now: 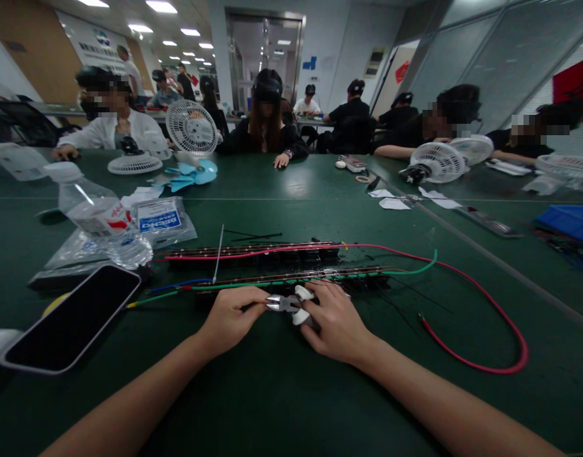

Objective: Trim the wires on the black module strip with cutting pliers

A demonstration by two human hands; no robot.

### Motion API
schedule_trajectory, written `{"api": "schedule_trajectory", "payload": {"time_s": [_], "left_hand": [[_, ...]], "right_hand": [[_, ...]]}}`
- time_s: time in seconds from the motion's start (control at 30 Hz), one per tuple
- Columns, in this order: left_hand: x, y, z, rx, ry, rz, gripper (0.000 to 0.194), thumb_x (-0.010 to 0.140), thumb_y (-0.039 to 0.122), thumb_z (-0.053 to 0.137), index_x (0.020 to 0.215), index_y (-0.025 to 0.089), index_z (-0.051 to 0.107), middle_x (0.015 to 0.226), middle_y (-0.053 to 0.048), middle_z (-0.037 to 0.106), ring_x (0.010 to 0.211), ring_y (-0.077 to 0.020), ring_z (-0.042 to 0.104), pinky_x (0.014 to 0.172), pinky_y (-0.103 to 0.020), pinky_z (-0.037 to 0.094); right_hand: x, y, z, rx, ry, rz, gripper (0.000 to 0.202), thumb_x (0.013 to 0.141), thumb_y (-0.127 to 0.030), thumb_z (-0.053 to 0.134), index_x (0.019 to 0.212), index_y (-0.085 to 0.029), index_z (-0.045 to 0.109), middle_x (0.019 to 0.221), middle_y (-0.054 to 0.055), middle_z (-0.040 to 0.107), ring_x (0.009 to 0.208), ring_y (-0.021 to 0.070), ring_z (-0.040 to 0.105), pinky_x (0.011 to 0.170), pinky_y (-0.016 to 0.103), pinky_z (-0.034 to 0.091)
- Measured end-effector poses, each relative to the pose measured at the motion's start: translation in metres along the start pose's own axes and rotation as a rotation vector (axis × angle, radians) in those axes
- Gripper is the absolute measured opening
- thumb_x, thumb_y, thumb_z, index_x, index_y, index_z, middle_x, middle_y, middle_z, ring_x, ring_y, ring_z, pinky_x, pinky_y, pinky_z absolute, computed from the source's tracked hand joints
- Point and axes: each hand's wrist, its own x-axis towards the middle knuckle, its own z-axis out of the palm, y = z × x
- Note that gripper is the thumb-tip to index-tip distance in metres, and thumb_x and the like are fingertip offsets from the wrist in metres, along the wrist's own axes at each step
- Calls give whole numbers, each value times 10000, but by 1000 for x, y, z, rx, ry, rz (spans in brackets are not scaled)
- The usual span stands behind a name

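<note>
My right hand [336,317] is closed around a pair of wire cutters [282,303] with white-and-grey grips, their metal jaws turned left. Thumb and finger of my left hand [234,317] pinch together at the jaw tips; whatever lies between them is too small to make out. Just beyond both hands runs a long black strip [368,279] with thin metal rails and a green wire [239,285] along it. Behind it lies a second black strip [301,252], crossed by a red cable [463,273] that loops to the right. A pale zip tie [219,254] stands up at the left.
At the left are a phone [75,320], a plastic bottle [101,216] and a bagged packet [160,219]. Fan parts, including a white fan grille [192,127], stand farther back. A blue tray [568,222] sits at the right. Several people sit around the green table [282,406].
</note>
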Motion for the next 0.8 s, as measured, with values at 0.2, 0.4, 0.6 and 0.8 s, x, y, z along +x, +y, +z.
{"api": "schedule_trajectory", "payload": {"time_s": [0.2, 0.4, 0.6, 0.8], "left_hand": [[1, 2, -1, 0, -16, -2, 165, 857, 116, 575, 856, 171, 730, 842, -64, 756, 790, -198, 710, 720, -296, 565], [0, 0, 0, 16, -11, 3, 152, 854, 117, 586, 855, 166, 729, 855, -69, 759, 802, -201, 711, 733, -299, 561], [1, -1, 0, 19, -19, 6, 150, 855, 118, 588, 853, 167, 730, 846, -65, 758, 799, -200, 709, 731, -301, 563], [1, 1, 0, 10, -12, 6, 148, 861, 139, 586, 850, 173, 730, 833, -64, 751, 782, -199, 703, 720, -305, 562]], "right_hand": [[0, 1, 1, -8, -3, -3, 274, 755, -275, 586, 981, -148, 676, 1083, 157, 550, 987, 296, 497, 871, 484, 447], [0, 2, 2, -20, 11, -13, 271, 761, -274, 579, 977, -143, 678, 1085, 157, 550, 993, 293, 497, 876, 477, 451], [0, 3, 3, -22, 14, -20, 260, 744, -268, 591, 949, -135, 683, 1037, 155, 567, 960, 288, 507, 854, 472, 463], [-1, 3, 5, 4, 42, -32, 231, 740, -251, 585, 913, -134, 687, 1016, 158, 573, 938, 285, 510, 825, 454, 471]]}}
